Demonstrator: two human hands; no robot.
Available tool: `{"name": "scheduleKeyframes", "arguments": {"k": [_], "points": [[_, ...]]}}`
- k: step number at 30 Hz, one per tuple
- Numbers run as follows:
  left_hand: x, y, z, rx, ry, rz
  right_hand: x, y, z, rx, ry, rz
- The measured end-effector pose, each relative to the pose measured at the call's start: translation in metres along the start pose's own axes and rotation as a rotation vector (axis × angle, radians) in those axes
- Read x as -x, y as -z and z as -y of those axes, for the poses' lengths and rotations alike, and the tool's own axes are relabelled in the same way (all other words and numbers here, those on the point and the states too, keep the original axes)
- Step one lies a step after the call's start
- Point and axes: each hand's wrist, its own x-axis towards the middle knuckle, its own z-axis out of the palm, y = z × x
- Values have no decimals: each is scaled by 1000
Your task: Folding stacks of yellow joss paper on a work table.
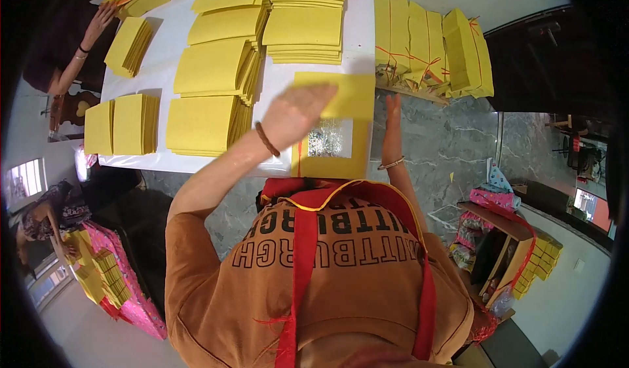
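Note:
A yellow paper sheet (357, 96) with a silver foil square (331, 137) lies at the right edge of the white-covered table. Its far part looks folded over toward me. My left hand (301, 111), blurred by motion, reaches across this fold from the left. Whether its fingers grip the paper does not show clearly. A thin red line runs beside the foil. Just past the table's right edge, my right hand (392, 126) is seen edge-on, with fingers stretched out and nothing visible in it. Stacks of folded yellow paper (304, 31) stand beyond the sheet.
More yellow stacks (203, 122) cover the table's left side. Bundles tied with red string (419, 40) stand right of the table. At the far left, another person's hands (101, 21) handle yellow paper. Another person works by a pink-covered table (134, 289). A wooden cabinet (501, 250) stands lower right.

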Motion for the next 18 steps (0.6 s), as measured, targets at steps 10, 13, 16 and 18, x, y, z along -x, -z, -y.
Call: {"name": "scheduleKeyframes", "arguments": {"k": [10,13,16,18], "points": [[-46,-51,159,-457,72,74,19,8,6,-528,-124,-263],[-52,-56,165,-480,62,135,19,5,-14,-529,-127,-278],[-53,-58,163,-485,75,210,14,1,-24,-505,-127,-248],[-50,-60,161,-482,88,308,10,-2,-30,-463,-124,-221]]}}
